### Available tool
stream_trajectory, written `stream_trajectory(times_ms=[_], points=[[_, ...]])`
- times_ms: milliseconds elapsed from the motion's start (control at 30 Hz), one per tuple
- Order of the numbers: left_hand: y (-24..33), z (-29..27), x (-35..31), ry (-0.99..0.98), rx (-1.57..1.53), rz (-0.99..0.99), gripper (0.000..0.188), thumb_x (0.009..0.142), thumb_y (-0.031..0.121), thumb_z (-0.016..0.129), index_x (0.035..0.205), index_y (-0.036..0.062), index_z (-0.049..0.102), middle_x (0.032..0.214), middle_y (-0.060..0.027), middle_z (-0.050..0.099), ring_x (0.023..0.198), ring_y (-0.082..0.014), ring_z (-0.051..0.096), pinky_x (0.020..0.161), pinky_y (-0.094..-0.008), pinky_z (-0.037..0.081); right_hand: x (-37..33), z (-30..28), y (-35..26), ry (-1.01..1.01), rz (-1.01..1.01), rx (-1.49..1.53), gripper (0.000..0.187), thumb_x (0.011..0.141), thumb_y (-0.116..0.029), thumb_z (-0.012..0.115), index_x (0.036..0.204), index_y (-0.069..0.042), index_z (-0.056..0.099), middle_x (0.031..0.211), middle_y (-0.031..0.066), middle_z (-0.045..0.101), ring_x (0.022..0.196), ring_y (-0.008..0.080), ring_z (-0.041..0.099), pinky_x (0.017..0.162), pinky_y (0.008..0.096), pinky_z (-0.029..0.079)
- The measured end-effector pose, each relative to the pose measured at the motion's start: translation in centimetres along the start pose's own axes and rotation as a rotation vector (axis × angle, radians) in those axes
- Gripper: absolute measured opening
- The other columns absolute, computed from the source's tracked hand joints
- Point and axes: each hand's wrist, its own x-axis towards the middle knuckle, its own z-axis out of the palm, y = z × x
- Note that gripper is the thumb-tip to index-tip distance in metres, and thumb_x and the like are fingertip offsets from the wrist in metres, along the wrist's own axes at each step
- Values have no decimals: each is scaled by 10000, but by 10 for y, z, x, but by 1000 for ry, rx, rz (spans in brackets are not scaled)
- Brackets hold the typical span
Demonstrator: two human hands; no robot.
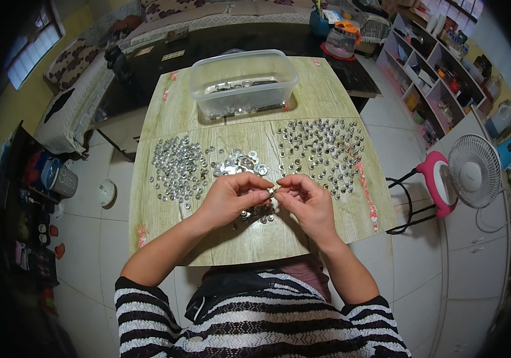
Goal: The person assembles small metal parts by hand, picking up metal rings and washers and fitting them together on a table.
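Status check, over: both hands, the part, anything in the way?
Left hand and right hand pinching one small metal part together. Fingers mostly hide it. Loose washer-like pieces crowd close by.

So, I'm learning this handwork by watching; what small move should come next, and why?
I'd probably tilt the small silvery metal-looking piece slightly into view: the bare left hand and bare right hand meet at it, and their fingers mostly hide it, so how it sits can't be judged.
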Motion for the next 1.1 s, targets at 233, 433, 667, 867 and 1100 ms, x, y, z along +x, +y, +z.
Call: stream_trajectory(times_ms=[233,433,667,867,1100], points=[[-1,-1,2,11,-39,-25,161,808,55,559,941,-36,551,868,-74,590,787,-130,589,720,-229,493,-1,0,4,-5,-24,-15,99,741,-47,628,822,2,598,701,19,586,614,50,529,539,175,424],[-4,-2,2,28,-38,19,156,805,54,563,934,-34,557,851,-76,594,780,-127,585,719,-232,494,-2,2,-1,-19,8,23,91,758,-35,604,835,10,591,676,13,574,596,50,522,522,169,418],[-2,1,3,42,-34,46,150,796,54,578,920,-31,567,828,-65,599,750,-113,576,684,-225,485,-1,2,2,-45,119,223,78,786,-43,575,839,15,574,649,3,552,546,31,486,474,151,381],[-3,0,1,27,40,85,166,798,64,579,932,-32,567,833,-64,600,749,-107,572,686,-223,479,-2,3,7,-75,188,330,83,791,-51,578,848,9,567,641,1,548,536,28,484,458,142,370],[-2,-4,2,-2,29,11,177,797,70,580,942,-27,550,851,-57,592,767,-102,569,700,-221,475,-1,6,5,-76,198,363,73,789,-46,580,832,12,567,636,2,546,524,27,478,450,138,363]])
